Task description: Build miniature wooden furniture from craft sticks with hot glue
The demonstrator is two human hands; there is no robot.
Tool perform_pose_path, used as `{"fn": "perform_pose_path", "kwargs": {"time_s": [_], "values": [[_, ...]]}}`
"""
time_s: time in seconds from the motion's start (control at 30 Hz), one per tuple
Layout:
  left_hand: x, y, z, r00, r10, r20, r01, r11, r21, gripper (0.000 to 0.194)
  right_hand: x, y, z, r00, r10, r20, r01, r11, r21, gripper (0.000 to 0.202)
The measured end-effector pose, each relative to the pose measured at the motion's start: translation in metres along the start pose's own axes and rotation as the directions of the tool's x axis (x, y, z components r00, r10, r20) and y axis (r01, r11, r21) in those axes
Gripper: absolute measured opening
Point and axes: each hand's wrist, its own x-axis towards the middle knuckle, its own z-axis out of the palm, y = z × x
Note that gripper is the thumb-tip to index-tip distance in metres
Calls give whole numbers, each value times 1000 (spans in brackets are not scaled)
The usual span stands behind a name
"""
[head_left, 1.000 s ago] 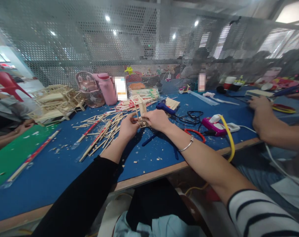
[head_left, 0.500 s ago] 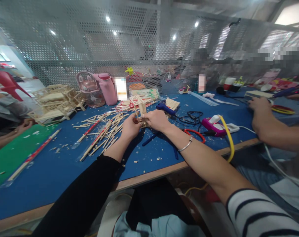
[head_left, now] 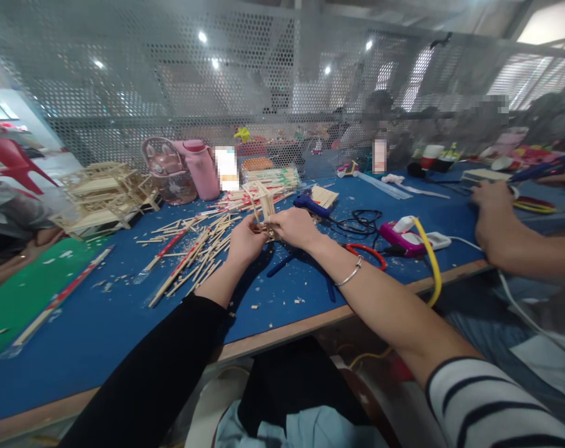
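A small frame of pale wooden sticks point(head_left: 266, 202) stands tilted between my two hands over the blue table point(head_left: 180, 348). My left hand point(head_left: 246, 239) pinches its lower left side, fingers closed. My right hand point(head_left: 295, 228) grips the lower right side, its fingers closed and partly hiding the base. Just right of my hands lies a blue glue gun point(head_left: 312, 204) with a black cord. Blue-handled pliers point(head_left: 281, 266) rest under my right wrist. Loose wooden sticks point(head_left: 203, 252) are scattered left of my left hand.
A larger stick-built model point(head_left: 102, 196) stands at the left. Beside it are a pink bottle point(head_left: 201, 171) and a clear pink-lidded jug point(head_left: 163, 174). A purple power strip point(head_left: 399, 239) with a yellow cable lies at right, near another person's hand point(head_left: 492, 202). A mesh screen point(head_left: 245, 81) rises behind.
The view has shifted very slightly. Both hands keep their hold on the stick frame, with hardly any movement of the fingers.
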Motion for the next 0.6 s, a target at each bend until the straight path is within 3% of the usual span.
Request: {"fn": "perform_pose_path", "kwargs": {"time_s": [0.6], "values": [[0,-4,1,999,-1,-32,-1,999,-53,56,1,2,3,1000,3,-10,-3,999,38,29]]}}
